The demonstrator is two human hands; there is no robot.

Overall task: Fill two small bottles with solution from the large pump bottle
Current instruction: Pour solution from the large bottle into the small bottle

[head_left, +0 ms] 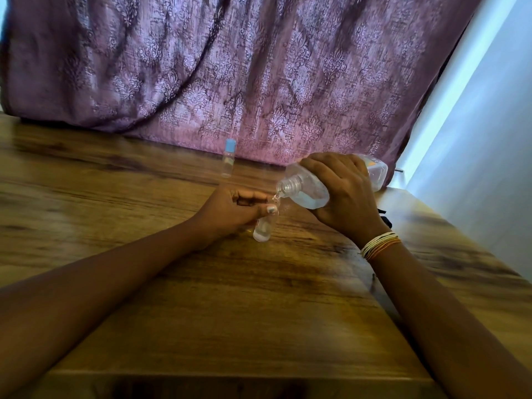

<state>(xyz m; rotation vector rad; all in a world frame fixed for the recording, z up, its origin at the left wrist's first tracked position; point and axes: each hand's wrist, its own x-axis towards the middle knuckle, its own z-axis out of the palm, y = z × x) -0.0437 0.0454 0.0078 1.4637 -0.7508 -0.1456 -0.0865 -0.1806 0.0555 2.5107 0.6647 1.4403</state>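
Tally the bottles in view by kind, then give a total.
Small clear plastic bottles: 2, one capped blue standing by the curtain, one open in the left hand
Large clear plastic bottle, tipped in the right hand: 1
Total: 3

A wooden table (grain-streaked) carries 1 blue-capped small bottle, upright.

Dim warm interior; daylight from right wall; soft motion blur throughout; wide-angle bending at edges.
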